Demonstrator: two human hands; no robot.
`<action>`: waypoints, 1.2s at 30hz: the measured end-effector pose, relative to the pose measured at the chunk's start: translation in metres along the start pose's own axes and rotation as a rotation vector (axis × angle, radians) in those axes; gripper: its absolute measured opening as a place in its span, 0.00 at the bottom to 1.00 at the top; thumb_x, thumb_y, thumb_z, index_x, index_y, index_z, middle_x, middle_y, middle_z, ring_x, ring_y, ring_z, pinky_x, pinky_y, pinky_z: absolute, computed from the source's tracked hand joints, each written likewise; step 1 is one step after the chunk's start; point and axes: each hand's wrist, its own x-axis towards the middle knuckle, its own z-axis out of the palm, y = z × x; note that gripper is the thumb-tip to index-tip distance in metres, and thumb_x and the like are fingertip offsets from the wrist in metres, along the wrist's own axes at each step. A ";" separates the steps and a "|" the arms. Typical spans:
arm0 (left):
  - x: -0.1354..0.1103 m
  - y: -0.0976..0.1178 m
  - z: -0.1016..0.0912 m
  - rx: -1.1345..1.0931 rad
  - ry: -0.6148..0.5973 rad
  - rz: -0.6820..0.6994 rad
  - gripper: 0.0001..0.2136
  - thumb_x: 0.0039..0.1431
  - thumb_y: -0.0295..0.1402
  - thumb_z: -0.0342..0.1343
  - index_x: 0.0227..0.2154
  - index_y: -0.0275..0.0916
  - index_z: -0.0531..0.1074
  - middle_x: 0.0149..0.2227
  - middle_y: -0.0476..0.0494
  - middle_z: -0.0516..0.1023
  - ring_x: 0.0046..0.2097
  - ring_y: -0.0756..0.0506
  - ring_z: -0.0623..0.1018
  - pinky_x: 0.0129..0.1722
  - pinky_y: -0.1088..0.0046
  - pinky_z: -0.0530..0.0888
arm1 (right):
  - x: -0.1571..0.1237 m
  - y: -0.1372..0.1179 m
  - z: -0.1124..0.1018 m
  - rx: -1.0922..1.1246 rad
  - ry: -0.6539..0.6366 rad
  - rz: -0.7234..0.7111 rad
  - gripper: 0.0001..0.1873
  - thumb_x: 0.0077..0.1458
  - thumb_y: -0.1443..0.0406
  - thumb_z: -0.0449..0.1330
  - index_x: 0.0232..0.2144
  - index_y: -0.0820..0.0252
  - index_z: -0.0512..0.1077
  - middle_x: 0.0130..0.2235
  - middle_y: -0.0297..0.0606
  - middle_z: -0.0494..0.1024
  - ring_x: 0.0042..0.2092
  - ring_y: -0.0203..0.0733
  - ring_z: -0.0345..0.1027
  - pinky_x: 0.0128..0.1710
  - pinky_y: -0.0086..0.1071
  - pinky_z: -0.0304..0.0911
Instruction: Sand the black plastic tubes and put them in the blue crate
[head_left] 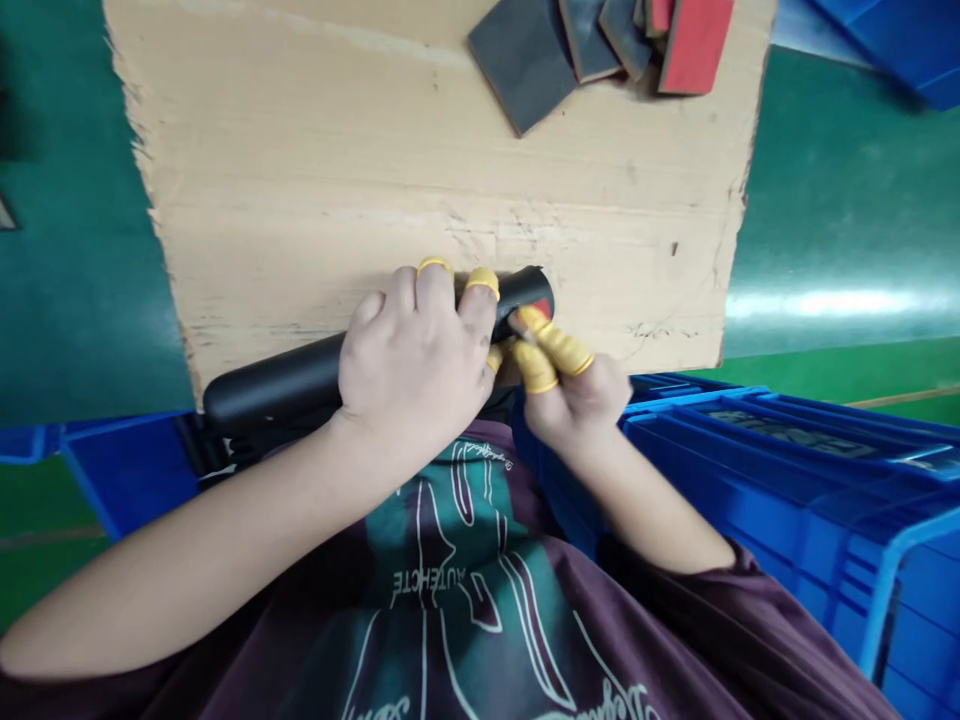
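Fig.: head view, as I read it from the remote desk.
Tube: black tube (277, 380) lay ctr frame on the near edge of the wooden board (420, 150); long axis ran lower left to upper right.
L: left hand (412, 355) was closed round the tube's mid-right section, capped tips curled over the far side.
R: right hand (581, 395) sat at the tube's right end; fingertips (534, 365) narrow, pressed by a red bit (543, 306); actual grip I couldn't tell.
Key relation: tube end lay just up-left of R tips, touching; R nearer the end.
Surroundings: sanding pads (525, 50) upper right; blue crates (787, 470) lower right.
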 end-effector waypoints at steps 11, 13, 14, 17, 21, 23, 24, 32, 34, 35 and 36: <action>0.001 0.000 -0.006 -0.071 -0.089 -0.030 0.14 0.58 0.33 0.54 0.47 0.41 0.73 0.44 0.32 0.75 0.49 0.31 0.75 0.42 0.56 0.68 | 0.007 0.000 -0.010 0.128 -0.052 0.143 0.14 0.64 0.65 0.60 0.50 0.53 0.79 0.47 0.35 0.85 0.46 0.44 0.82 0.46 0.35 0.80; 0.000 0.000 -0.006 -0.071 -0.090 -0.034 0.13 0.59 0.33 0.53 0.47 0.41 0.73 0.44 0.32 0.75 0.49 0.30 0.75 0.42 0.55 0.68 | 0.006 0.001 -0.010 0.132 -0.039 0.166 0.15 0.64 0.65 0.59 0.51 0.53 0.78 0.46 0.36 0.85 0.45 0.44 0.82 0.45 0.35 0.80; 0.000 0.000 -0.006 -0.062 -0.092 -0.031 0.13 0.59 0.33 0.52 0.46 0.41 0.73 0.44 0.32 0.75 0.48 0.30 0.75 0.42 0.55 0.68 | 0.006 0.001 -0.010 0.134 -0.061 0.154 0.15 0.64 0.66 0.60 0.51 0.53 0.78 0.45 0.36 0.86 0.43 0.43 0.83 0.43 0.33 0.81; 0.000 0.000 -0.006 -0.033 -0.088 -0.018 0.14 0.59 0.33 0.52 0.47 0.41 0.73 0.44 0.32 0.75 0.48 0.31 0.75 0.42 0.55 0.68 | 0.005 0.003 -0.010 0.163 -0.104 0.117 0.14 0.63 0.66 0.61 0.49 0.52 0.79 0.44 0.35 0.86 0.42 0.42 0.83 0.43 0.31 0.80; 0.001 0.001 -0.006 0.006 -0.094 -0.010 0.14 0.59 0.33 0.52 0.48 0.41 0.72 0.44 0.33 0.75 0.48 0.32 0.75 0.41 0.56 0.68 | 0.003 0.002 -0.008 0.233 -0.016 0.198 0.17 0.63 0.67 0.61 0.53 0.49 0.77 0.48 0.34 0.85 0.47 0.42 0.81 0.50 0.34 0.78; 0.001 0.002 -0.007 0.035 -0.108 -0.008 0.14 0.60 0.32 0.50 0.47 0.40 0.73 0.43 0.32 0.75 0.47 0.32 0.75 0.40 0.57 0.68 | 0.002 -0.001 -0.008 0.228 -0.079 0.167 0.18 0.63 0.67 0.61 0.54 0.50 0.76 0.47 0.34 0.85 0.44 0.40 0.83 0.45 0.30 0.79; 0.001 0.002 -0.006 0.045 -0.107 -0.006 0.14 0.60 0.32 0.50 0.47 0.40 0.73 0.43 0.32 0.75 0.46 0.32 0.76 0.40 0.57 0.68 | 0.002 -0.002 -0.008 0.212 -0.111 0.142 0.17 0.63 0.67 0.61 0.53 0.51 0.77 0.46 0.34 0.86 0.42 0.40 0.83 0.43 0.29 0.80; -0.001 0.001 -0.005 0.030 -0.077 -0.007 0.14 0.61 0.31 0.49 0.48 0.41 0.73 0.43 0.33 0.75 0.46 0.33 0.75 0.40 0.57 0.68 | 0.001 -0.006 -0.003 0.169 -0.069 0.164 0.15 0.63 0.65 0.61 0.51 0.51 0.79 0.43 0.35 0.86 0.40 0.43 0.83 0.41 0.32 0.81; -0.001 0.001 -0.005 0.018 -0.077 -0.010 0.14 0.61 0.32 0.50 0.48 0.41 0.73 0.43 0.33 0.75 0.47 0.34 0.75 0.41 0.57 0.68 | 0.000 0.000 -0.002 0.212 -0.074 0.155 0.16 0.62 0.66 0.62 0.52 0.49 0.78 0.44 0.34 0.86 0.42 0.42 0.83 0.44 0.33 0.80; -0.001 0.001 -0.006 0.016 -0.078 -0.011 0.14 0.61 0.33 0.51 0.48 0.41 0.73 0.44 0.34 0.75 0.48 0.34 0.75 0.42 0.58 0.69 | 0.001 0.004 -0.002 0.227 -0.055 0.177 0.16 0.62 0.65 0.62 0.52 0.49 0.78 0.46 0.34 0.86 0.45 0.43 0.82 0.48 0.35 0.79; -0.001 0.001 -0.006 0.015 -0.080 -0.013 0.14 0.61 0.34 0.52 0.49 0.42 0.73 0.44 0.34 0.75 0.48 0.34 0.75 0.42 0.58 0.69 | 0.002 0.009 -0.002 0.233 -0.029 0.211 0.15 0.63 0.64 0.61 0.51 0.50 0.78 0.47 0.35 0.85 0.48 0.44 0.81 0.52 0.39 0.78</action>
